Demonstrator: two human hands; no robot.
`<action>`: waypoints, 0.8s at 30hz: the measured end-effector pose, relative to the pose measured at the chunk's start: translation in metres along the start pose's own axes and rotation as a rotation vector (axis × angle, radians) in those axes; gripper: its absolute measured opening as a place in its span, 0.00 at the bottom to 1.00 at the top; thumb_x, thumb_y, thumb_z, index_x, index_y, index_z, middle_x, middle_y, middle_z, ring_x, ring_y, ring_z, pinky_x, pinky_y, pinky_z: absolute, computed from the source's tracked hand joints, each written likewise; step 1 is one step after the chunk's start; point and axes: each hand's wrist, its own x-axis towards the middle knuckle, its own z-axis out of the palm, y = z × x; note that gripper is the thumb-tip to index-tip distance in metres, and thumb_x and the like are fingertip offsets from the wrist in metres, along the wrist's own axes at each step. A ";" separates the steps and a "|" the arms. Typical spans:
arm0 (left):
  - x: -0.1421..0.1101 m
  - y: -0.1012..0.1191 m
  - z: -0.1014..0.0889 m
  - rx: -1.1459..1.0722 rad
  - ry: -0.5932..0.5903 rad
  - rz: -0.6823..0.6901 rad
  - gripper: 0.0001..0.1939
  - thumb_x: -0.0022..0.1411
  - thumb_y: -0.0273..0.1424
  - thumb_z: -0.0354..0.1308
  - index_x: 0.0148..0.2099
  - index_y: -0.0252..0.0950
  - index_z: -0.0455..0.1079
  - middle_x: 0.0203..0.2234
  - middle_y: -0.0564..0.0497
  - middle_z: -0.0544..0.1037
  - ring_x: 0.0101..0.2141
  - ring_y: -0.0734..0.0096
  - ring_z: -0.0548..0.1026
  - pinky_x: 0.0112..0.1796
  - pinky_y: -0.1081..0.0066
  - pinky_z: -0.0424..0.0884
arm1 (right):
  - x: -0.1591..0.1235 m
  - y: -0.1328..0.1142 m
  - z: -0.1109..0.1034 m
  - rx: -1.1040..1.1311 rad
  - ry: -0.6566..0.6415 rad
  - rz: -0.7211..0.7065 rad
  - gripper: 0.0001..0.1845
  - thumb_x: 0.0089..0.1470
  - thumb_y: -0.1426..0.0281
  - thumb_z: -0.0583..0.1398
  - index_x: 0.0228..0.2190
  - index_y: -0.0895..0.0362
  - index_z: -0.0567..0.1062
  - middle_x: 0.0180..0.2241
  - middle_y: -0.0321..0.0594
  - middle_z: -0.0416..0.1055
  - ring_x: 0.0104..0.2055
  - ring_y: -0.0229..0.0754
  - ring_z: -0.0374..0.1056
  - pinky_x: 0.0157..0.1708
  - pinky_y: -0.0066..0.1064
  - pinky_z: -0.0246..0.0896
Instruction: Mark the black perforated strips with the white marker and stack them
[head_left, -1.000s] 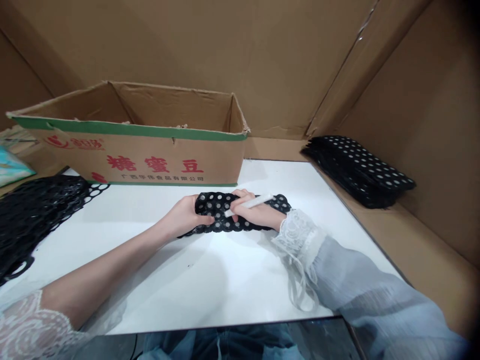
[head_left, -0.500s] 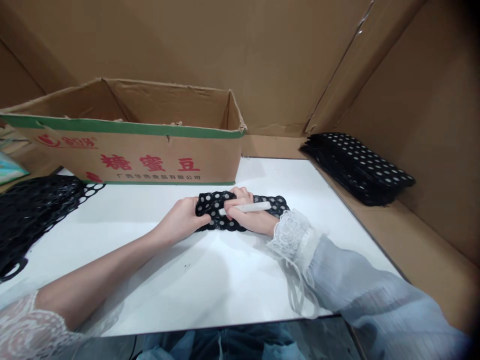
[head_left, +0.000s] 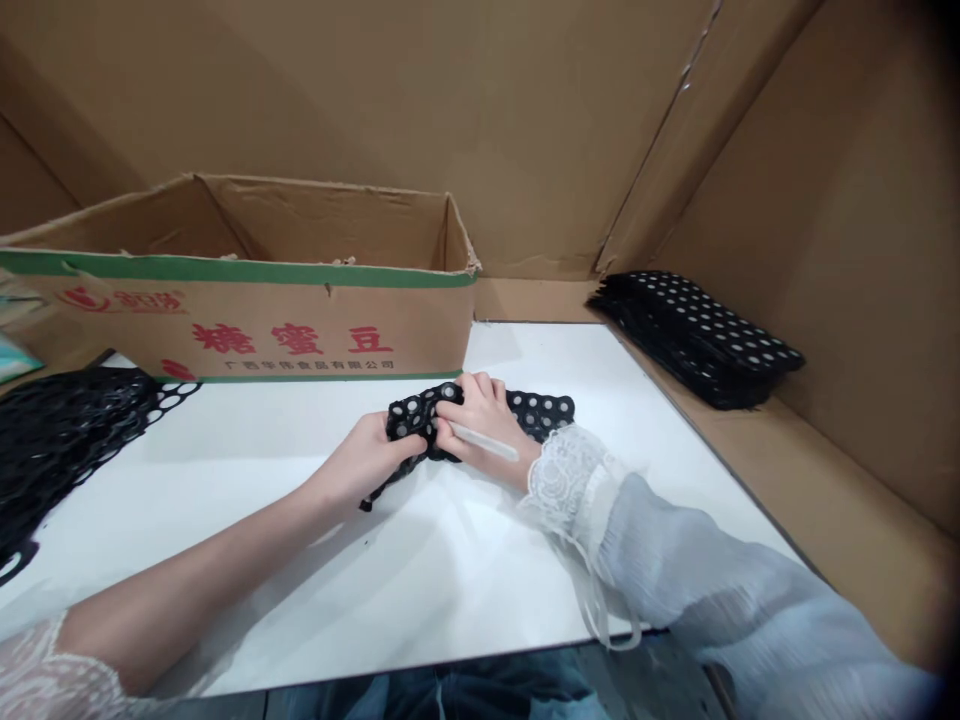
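A black strip dotted with round pale spots (head_left: 541,408) lies across the white table in front of me. My left hand (head_left: 379,445) is closed on its left end, thumb on top and the fingers mostly hidden behind. A narrow black end pokes out below that hand. Resting on the middle of the strip, my right hand (head_left: 480,425) has a slim white pen-like stick (head_left: 487,442) between thumb and fingers. The stick's left tip meets the strip near my left thumb; what it touches there is too small to tell.
An open cardboard box (head_left: 315,325) with a green rim stands at the back left. Black netting with round holes (head_left: 71,430) lies at the left. A stack of spotted black pieces (head_left: 694,335) sits on cardboard (head_left: 825,470) at the right. Cardboard walls surround the table (head_left: 420,600).
The strip's left part has been lifted and bent, and its narrow end now shows below my left hand. The white stick has swung, its right end lower and nearer me.
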 end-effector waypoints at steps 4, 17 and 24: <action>0.013 -0.002 -0.013 -0.064 -0.035 -0.045 0.11 0.45 0.33 0.57 0.33 0.33 0.67 0.24 0.52 0.72 0.24 0.72 0.69 0.25 0.74 0.62 | 0.000 0.005 -0.002 0.253 -0.036 0.083 0.14 0.53 0.66 0.50 0.21 0.57 0.68 0.39 0.41 0.56 0.45 0.45 0.49 0.45 0.40 0.46; 0.012 -0.005 -0.013 -0.072 -0.030 -0.015 0.08 0.46 0.31 0.56 0.30 0.32 0.66 0.22 0.52 0.72 0.24 0.72 0.69 0.25 0.74 0.62 | -0.002 -0.004 -0.013 0.503 -0.189 0.144 0.14 0.50 0.68 0.51 0.18 0.56 0.69 0.39 0.40 0.56 0.47 0.45 0.48 0.50 0.40 0.45; 0.014 -0.006 -0.015 -0.083 0.025 -0.003 0.11 0.46 0.35 0.57 0.31 0.33 0.66 0.21 0.53 0.70 0.22 0.74 0.67 0.22 0.75 0.60 | 0.005 0.014 -0.013 0.712 -0.232 0.191 0.13 0.46 0.72 0.50 0.14 0.57 0.66 0.39 0.38 0.61 0.47 0.43 0.54 0.52 0.37 0.46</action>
